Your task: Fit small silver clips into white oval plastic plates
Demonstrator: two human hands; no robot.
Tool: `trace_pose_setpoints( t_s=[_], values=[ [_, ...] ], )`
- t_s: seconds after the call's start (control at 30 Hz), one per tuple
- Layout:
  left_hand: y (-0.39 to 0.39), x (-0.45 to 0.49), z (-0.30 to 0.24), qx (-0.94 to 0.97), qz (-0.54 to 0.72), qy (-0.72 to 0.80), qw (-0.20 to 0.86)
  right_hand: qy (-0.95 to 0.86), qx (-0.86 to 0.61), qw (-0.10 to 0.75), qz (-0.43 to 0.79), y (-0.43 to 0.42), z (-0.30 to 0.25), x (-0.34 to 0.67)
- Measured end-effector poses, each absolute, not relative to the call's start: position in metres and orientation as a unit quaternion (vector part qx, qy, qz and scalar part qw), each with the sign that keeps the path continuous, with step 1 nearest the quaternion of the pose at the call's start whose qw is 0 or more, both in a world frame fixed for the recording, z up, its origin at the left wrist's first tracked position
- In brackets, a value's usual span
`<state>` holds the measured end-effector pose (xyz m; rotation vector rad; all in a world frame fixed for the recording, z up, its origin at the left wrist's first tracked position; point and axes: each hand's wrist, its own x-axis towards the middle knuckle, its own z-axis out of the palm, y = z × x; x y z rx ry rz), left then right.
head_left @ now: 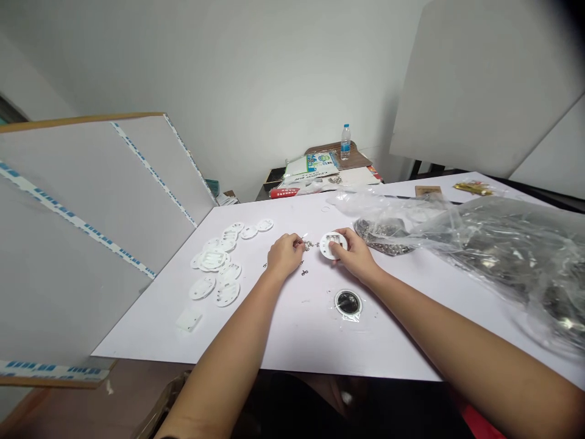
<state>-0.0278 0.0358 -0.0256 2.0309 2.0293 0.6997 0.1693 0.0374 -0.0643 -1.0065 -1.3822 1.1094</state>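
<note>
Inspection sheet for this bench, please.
Surface: white board, small metal bits lying on it.
Job's things: white plastic discs grouped left; black-centred disc in clear film.
Hands: right hand holds a white disc; left hand is at metal fittings, grip unclear.
Clutter: plastic bag of metal parts; gold packet.
Cables: nothing seen.
Surroundings: grey panels left; water bottle behind the board; white wall.
</note>
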Motion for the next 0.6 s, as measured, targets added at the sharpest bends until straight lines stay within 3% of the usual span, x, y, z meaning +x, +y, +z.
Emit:
trace_pose_setpoints(
  t_s=[0.17,0.3,0.43,0.6],
  values=[
    [0.038,-0.024,-0.027,0.633,0.387,0.612,0.274,-0.579,-0.397,0.535,0.47,0.039,-0.069,0.168],
    [0.037,-0.019,-0.026,0.582,0.433,0.546,0.418,-0.574,-0.385,0.536,0.485,0.04,-0.071,0.166],
    [0.034,-0.018,-0.021,0.553,0.44,0.526,0.473,-0.573,-0.385,0.536,0.487,0.039,-0.07,0.166],
    [0.032,-0.016,-0.019,0.557,0.442,0.507,0.486,-0.623,-0.404,0.544,0.391,0.037,-0.065,0.17]
  ],
)
